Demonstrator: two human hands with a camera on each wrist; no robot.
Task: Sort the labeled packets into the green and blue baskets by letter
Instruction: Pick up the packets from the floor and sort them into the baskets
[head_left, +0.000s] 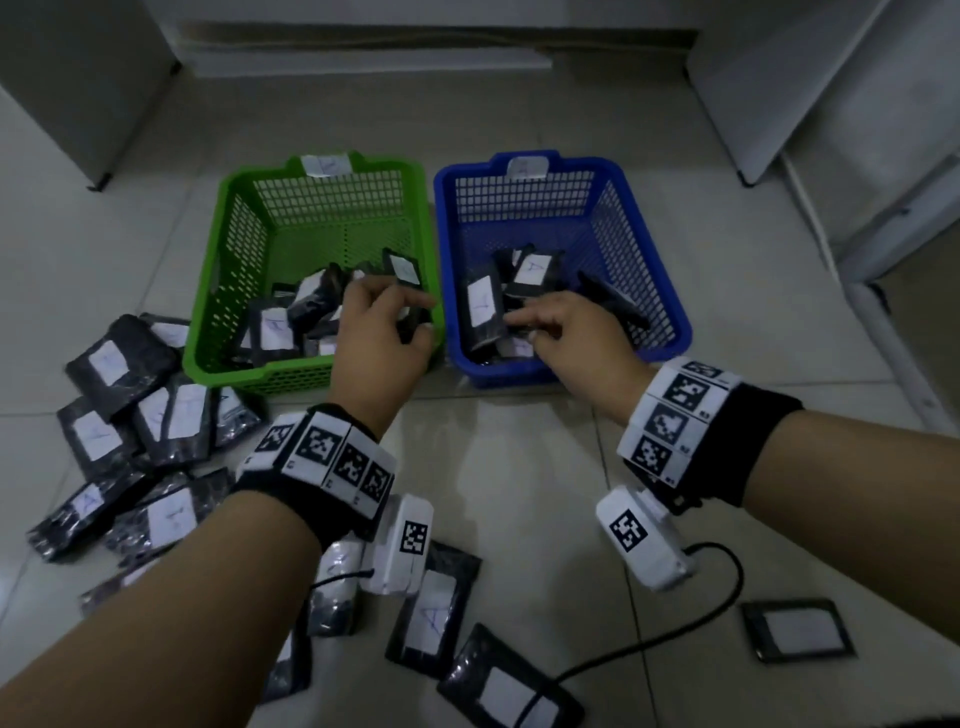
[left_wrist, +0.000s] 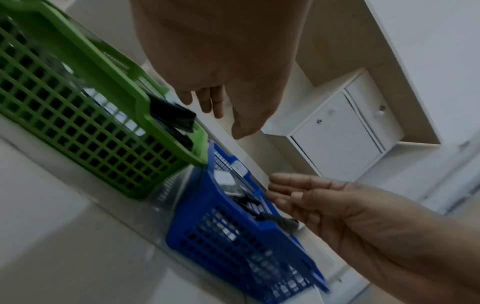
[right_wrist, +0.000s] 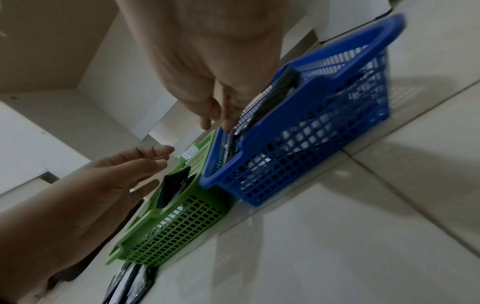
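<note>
Now your left hand (head_left: 382, 332) is above the near right corner of the green plastic mesh basket (head_left: 218, 249), and your right hand (head_left: 563, 332) is above the near left part of the blue plastic mesh basket (head_left: 670, 291). Both hands have relaxed, loosely spread fingers, and in the wrist views they hold nothing. The two baskets stand side by side on the tiled floor (head_left: 519, 457), almost touching. Each one has a white paper tag on its far rim and black plastic packets with white labels inside. In the blue basket, one black packet (head_left: 483, 306) lies with its long axis from near to far, label up, just left of your right fingertips. In the green basket the packets lie piled toward the near side, pointing many ways. More loose black packets (head_left: 124, 415) lie on the floor near the green basket's near left corner, and others lie under your left wrist.
</note>
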